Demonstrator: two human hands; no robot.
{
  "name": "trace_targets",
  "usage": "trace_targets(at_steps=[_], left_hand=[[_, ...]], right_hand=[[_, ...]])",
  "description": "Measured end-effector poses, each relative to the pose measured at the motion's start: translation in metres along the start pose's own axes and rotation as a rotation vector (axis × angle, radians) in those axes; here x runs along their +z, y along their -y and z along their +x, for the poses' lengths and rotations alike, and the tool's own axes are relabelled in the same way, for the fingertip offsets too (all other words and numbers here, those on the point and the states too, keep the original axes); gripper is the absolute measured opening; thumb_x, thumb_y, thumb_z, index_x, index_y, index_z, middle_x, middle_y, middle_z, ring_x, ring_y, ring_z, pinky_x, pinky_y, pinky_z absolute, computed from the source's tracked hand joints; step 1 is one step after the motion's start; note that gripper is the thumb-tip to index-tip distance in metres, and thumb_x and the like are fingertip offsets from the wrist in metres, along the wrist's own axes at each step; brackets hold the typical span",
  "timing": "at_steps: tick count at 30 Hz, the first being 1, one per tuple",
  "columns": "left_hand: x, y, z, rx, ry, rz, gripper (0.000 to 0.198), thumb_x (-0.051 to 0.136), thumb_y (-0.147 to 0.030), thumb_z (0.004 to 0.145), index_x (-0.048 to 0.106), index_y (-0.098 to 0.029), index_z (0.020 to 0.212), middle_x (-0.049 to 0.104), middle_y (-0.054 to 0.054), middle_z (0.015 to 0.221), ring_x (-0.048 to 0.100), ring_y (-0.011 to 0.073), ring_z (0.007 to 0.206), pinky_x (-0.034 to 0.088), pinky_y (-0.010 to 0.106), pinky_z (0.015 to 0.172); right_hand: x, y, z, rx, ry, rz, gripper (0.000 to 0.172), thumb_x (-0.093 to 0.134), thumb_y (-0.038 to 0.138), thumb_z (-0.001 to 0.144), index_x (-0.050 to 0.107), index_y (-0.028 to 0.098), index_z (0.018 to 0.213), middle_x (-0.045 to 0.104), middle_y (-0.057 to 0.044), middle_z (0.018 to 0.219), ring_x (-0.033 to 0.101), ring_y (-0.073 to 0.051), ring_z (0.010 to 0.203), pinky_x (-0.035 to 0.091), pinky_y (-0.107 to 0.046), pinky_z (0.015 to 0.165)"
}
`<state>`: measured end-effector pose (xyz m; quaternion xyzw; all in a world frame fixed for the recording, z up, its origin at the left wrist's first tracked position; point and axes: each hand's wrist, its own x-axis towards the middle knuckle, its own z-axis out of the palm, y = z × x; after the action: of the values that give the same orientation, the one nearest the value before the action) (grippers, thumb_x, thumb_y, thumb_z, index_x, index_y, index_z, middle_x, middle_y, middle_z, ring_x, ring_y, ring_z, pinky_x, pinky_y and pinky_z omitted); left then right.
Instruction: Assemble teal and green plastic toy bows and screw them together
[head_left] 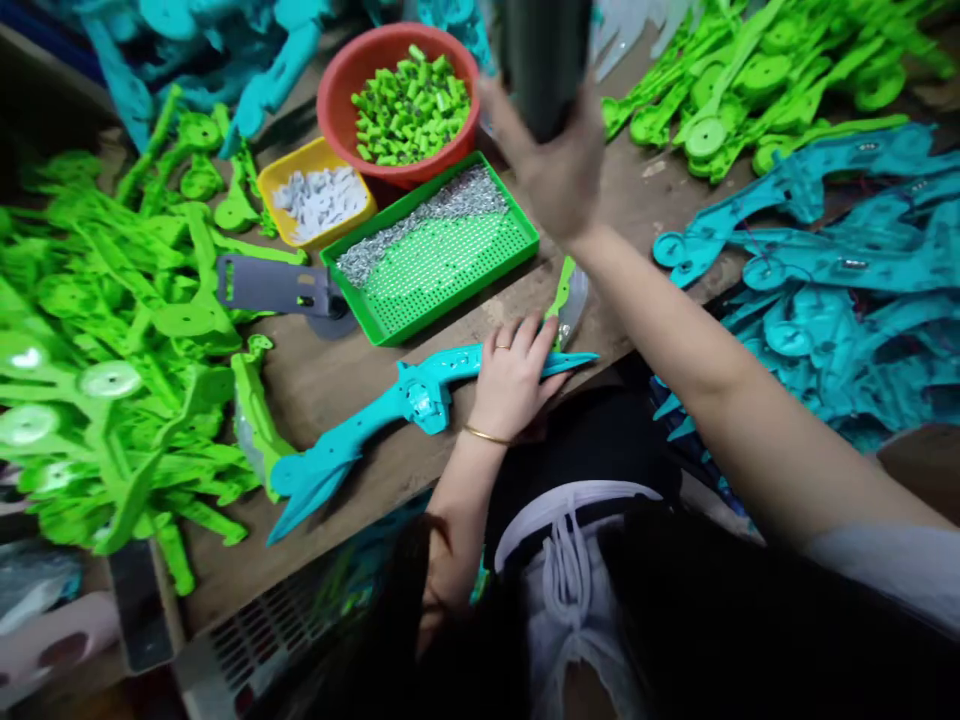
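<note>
My left hand (514, 375), with a ring and a bangle, lies over a long turquoise plastic part (375, 415). Its fingers wrap over the part's right half, pressing it to the table. That part has a hub near its middle, a pointed right tip and a forked left end. Up at the top of the view, my right hand (562, 185) is wrapped around a thick dark tool (544, 60), blurred and cut off by the frame, so its kind is unclear. A small lime-green part with a clear piece (570, 300) lies just beyond my left fingertips.
Beyond the part stands a green perforated tray (450, 300) of small screws. A yellow bin (330, 232) of grey pieces and a red bowl (326, 105) of lime-green pieces stand behind it. Lime-green parts (120, 330) crowd the left; turquoise parts (847, 250) crowd the right. A phone (142, 610) lies lower left.
</note>
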<state>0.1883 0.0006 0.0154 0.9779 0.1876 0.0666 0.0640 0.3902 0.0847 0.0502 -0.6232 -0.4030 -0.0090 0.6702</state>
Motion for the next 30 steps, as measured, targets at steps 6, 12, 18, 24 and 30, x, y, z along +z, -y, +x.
trace_targets(at_steps=[6, 12, 18, 24, 30], left_hand=[[0.005, 0.010, -0.023, -0.056, -0.054, -0.066, 0.050, 0.052, -0.041, 0.093, 0.051, -0.018, 0.137, 0.053, 0.017, 0.142, 0.050, 0.0303, 0.130, 0.028, 0.054, 0.112], [-0.007, 0.013, -0.025, -0.026, 0.014, -0.108, 0.047, 0.047, -0.039, 0.096, 0.049, -0.019, 0.138, 0.050, 0.015, 0.145, 0.047, 0.0293, 0.133, 0.030, 0.053, 0.113], [-0.069, 0.008, -0.019, 0.021, -0.026, -0.201, 0.052, 0.041, -0.047, 0.098, 0.047, -0.018, 0.140, 0.052, 0.013, 0.143, 0.050, 0.0256, 0.132, 0.040, 0.046, 0.109], [-0.076, 0.001, -0.012, 0.011, -0.403, -0.283, 0.036, 0.045, -0.041, 0.098, 0.064, -0.020, 0.120, 0.065, 0.009, 0.127, 0.060, 0.0214, 0.120, 0.050, 0.040, 0.101], [-0.065, -0.002, 0.009, 0.109, -0.642, -0.347, 0.021, 0.055, -0.028, 0.094, 0.066, -0.018, 0.108, 0.073, 0.007, 0.110, 0.066, 0.0171, 0.110, 0.051, 0.037, 0.100]], right_hand=[[-0.030, 0.025, -0.019, 0.029, 0.121, -0.310, 0.046, 0.070, 0.040, 0.083, 0.041, 0.022, 0.114, 0.062, 0.001, 0.115, 0.054, -0.001, 0.109, 0.044, -0.012, 0.102], [-0.116, 0.054, -0.078, -0.158, 0.235, -0.264, 0.029, 0.057, 0.037, 0.091, 0.054, 0.021, 0.115, 0.063, -0.005, 0.108, 0.061, -0.016, 0.104, 0.053, -0.033, 0.090], [-0.148, 0.075, -0.116, -0.295, 0.756, -0.215, 0.036, 0.069, 0.038, 0.082, 0.063, 0.029, 0.117, 0.069, -0.005, 0.118, 0.063, -0.027, 0.113, 0.050, -0.047, 0.097], [-0.138, 0.080, -0.097, -0.386, 0.530, -0.107, 0.032, 0.072, 0.030, 0.080, 0.069, 0.037, 0.111, 0.073, -0.001, 0.103, 0.069, -0.024, 0.094, 0.057, -0.042, 0.082], [-0.130, 0.081, -0.088, -0.350, 0.463, 0.011, 0.032, 0.076, 0.022, 0.075, 0.072, 0.033, 0.105, 0.074, -0.001, 0.093, 0.069, -0.020, 0.085, 0.059, -0.036, 0.074]])
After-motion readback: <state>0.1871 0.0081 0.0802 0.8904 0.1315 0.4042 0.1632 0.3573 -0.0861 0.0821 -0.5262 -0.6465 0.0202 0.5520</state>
